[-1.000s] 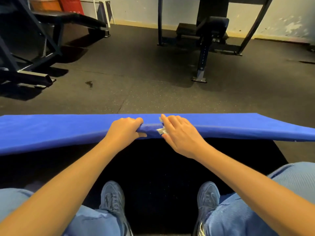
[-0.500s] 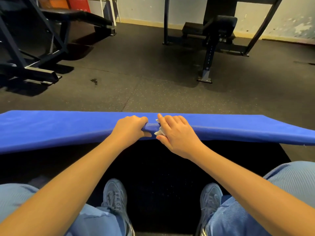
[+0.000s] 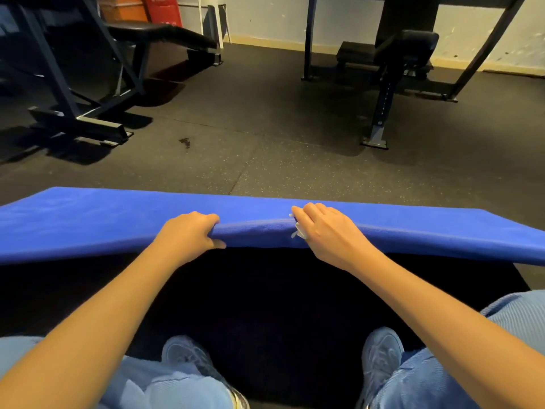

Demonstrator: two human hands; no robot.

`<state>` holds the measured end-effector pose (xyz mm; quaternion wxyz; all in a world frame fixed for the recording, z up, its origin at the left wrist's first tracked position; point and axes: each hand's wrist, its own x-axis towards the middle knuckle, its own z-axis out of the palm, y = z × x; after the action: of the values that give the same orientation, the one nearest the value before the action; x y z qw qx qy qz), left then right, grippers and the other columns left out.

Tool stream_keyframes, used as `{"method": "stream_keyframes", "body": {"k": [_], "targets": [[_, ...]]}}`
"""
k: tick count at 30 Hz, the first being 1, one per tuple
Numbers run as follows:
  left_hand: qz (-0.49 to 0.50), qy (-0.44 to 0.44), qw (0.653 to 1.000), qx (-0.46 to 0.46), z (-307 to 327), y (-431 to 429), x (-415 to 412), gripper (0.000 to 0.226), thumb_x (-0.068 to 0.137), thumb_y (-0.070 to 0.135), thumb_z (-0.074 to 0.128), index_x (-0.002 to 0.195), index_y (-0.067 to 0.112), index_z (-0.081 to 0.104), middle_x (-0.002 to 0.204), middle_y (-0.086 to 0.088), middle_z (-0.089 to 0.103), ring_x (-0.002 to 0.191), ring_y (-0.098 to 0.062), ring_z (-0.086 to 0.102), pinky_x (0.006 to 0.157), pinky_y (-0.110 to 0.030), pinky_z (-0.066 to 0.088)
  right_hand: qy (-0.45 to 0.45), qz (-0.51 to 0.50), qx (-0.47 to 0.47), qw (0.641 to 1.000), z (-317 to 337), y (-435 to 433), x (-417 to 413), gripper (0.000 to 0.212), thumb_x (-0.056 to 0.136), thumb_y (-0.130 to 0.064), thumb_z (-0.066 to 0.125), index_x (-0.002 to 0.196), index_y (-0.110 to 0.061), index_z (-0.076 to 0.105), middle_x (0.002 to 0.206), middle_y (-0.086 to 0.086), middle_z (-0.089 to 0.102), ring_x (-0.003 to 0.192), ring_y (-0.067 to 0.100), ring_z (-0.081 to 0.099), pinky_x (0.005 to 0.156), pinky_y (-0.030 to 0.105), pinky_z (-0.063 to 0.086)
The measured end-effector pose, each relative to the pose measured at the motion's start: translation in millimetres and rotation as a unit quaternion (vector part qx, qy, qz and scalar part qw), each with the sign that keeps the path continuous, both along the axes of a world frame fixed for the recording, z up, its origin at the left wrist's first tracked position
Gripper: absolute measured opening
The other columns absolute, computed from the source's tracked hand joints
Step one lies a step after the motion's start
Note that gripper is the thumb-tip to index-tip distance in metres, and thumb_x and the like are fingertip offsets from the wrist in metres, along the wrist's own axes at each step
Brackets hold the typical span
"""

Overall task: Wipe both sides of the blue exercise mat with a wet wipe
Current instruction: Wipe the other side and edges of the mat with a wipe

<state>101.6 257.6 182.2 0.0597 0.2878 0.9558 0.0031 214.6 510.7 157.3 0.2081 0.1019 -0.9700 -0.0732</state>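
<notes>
Was standing right there for this one. The person had the blue mat point(image 3: 88, 219) lifted off the rubber floor point(image 3: 265, 149), holding it only at the middle of its near edge. The left hand point(image 3: 188, 231) was curled tight over that edge, thumb tucked underneath. The right hand point(image 3: 327, 231) sat just beside it on the same edge, fingers folded over the top with the wet wipe point(image 3: 298, 231) squashed between them and the mat, only a few white scraps poking out.

Honestly my worry was the floppiness. Both ends of the mat drooped away from the hands, so flipping it from such a narrow grip could drag an end across the gritty floor. That barely-trapped wipe looked likely to slip out mid-turn too.
</notes>
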Motion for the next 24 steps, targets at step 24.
{"method": "stream_keyframes", "body": {"k": [24], "targets": [[0.024, 0.002, 0.999, -0.023, -13, -52, -7, 0.024, 0.087, 0.050, 0.059, 0.099, 0.029, 0.058, 0.096, 0.007, 0.061, 0.089, -0.018, 0.056, 0.069, -0.030, 0.042, -0.047, 0.048, -0.043, 0.997, -20, -45, -16, 0.040, 0.095, -0.027, 0.027, 0.091, -0.006, 0.061, 0.070, 0.006, 0.053, 0.054, 0.025, 0.051, 0.040, 0.030, 0.042]]}}
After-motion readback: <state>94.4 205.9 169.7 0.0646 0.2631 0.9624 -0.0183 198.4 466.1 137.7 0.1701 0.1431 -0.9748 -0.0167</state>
